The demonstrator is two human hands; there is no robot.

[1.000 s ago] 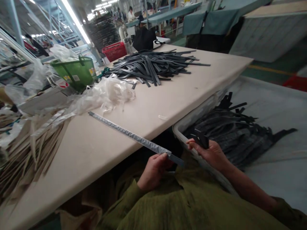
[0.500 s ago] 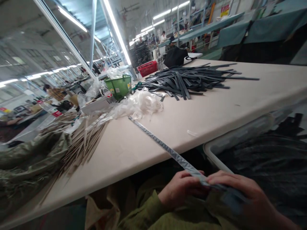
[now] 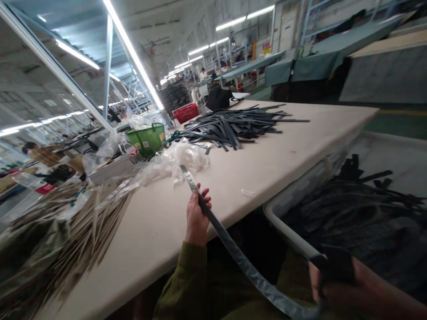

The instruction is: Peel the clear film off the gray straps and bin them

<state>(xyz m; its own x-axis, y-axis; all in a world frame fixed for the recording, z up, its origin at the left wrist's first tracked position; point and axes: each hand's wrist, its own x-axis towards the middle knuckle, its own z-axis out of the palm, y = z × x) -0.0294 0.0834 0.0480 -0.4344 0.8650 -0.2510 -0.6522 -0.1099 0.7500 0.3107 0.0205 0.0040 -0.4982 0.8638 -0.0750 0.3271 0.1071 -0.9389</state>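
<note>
A long, narrow grey-black strip (image 3: 230, 242) with a shiny wrinkled face runs from the tabletop down to the lower right, sagging in the middle. My left hand (image 3: 197, 218) is above the table's front edge, its fingers loosely curled round the strip near its far end. At lower right, my right hand (image 3: 350, 284) is closed on the other end, where a wide dark piece covers the fingers; motion blurs the details. Farther back on the table lies a heap of similar dark strips (image 3: 230, 124).
The pale table (image 3: 160, 222) carries crumpled clear plastic (image 3: 176, 160), a green basket (image 3: 147, 140), a red basket (image 3: 185, 113) and brown thin strips (image 3: 96, 231) at left. A white-rimmed bin (image 3: 290, 233) full of dark strips stands to the right.
My hands have moved apart: the left forward along the strip toward its far end, the right down and right. The strip now sags between them. The view has turned rightward.
</note>
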